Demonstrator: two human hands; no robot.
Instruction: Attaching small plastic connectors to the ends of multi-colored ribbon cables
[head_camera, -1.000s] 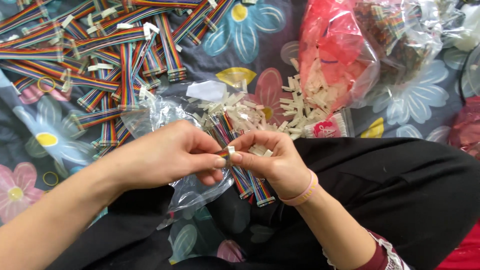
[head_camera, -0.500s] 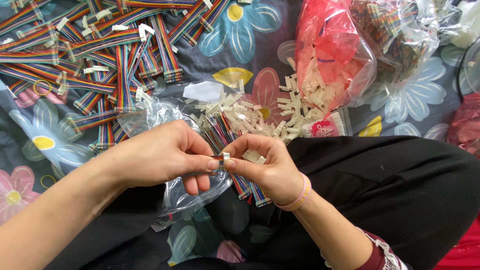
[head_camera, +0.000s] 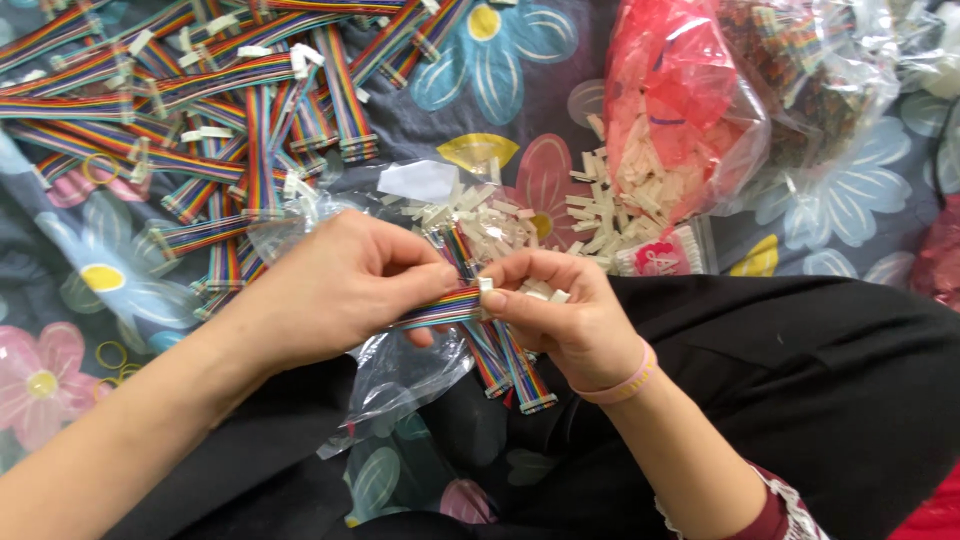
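Showing: two hands, left (head_camera: 335, 290) and right (head_camera: 560, 315); one pink wristband (head_camera: 625, 383); three yellow rubber bands (head_camera: 112, 355); rainbow ribbon cables (head_camera: 240, 110) and white connectors (head_camera: 610, 190) too many to count.

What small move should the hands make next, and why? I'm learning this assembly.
Probably press the white plug onto the rainbow cable: the left hand pinches the cable's end, and the right hand holds the plug against it.

My left hand (head_camera: 345, 285) pinches a rainbow ribbon cable (head_camera: 440, 307). My right hand (head_camera: 560, 310) holds what may be a small white plug (head_camera: 486, 284) at its end. More cables (head_camera: 230, 90) lie on the flowery cloth (head_camera: 60, 290).
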